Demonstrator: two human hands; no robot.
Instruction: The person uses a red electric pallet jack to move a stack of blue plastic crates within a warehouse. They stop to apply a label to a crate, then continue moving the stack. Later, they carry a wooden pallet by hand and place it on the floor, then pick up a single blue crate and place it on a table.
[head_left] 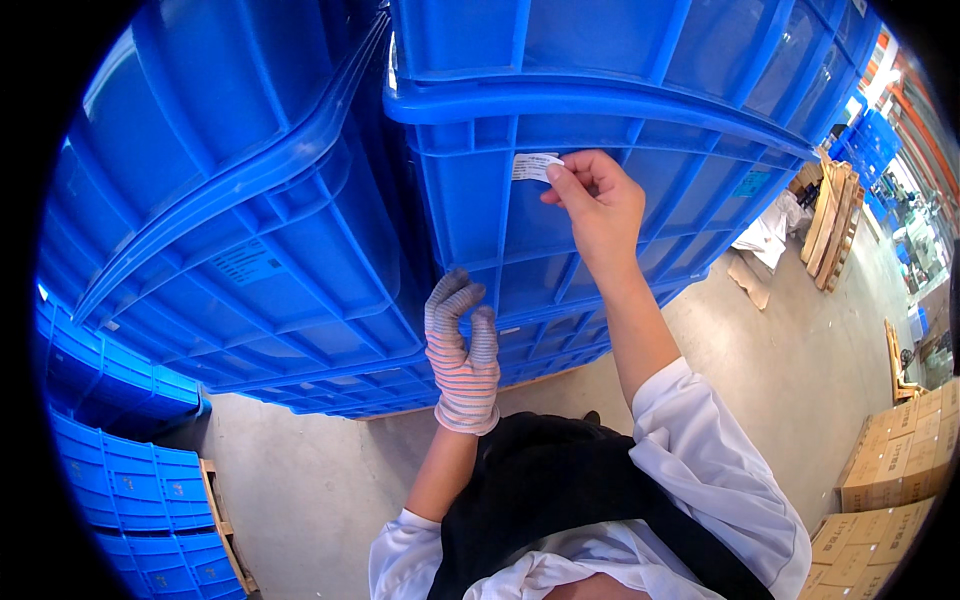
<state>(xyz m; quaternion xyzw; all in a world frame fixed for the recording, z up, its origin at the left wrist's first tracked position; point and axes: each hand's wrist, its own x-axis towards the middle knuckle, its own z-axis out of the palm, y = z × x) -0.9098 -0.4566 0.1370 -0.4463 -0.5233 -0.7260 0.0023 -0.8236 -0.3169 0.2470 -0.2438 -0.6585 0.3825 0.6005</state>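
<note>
A small white printed label (pixel 529 167) lies against the ribbed side of a blue plastic crate (pixel 458 180) in front of me. My right hand (pixel 607 208) is bare and pinches the label's right edge between thumb and forefinger, where the paper lifts a little. Lower and to the left is my left hand (pixel 462 355), in a striped glove with grey fingers. Its fingers are curved, the thumb stands apart from them, and nothing shows between them. It is close to the lower part of the stack; whether it touches the crate I cannot tell.
Another stack of blue crates (pixel 270 240) rises at the left, a narrow gap between. More blue crates (pixel 130 485) stand on a wooden pallet at the lower left. Cardboard boxes (pixel 900 450) are piled at the lower right. Wooden pallets (pixel 832 225) lean at the right.
</note>
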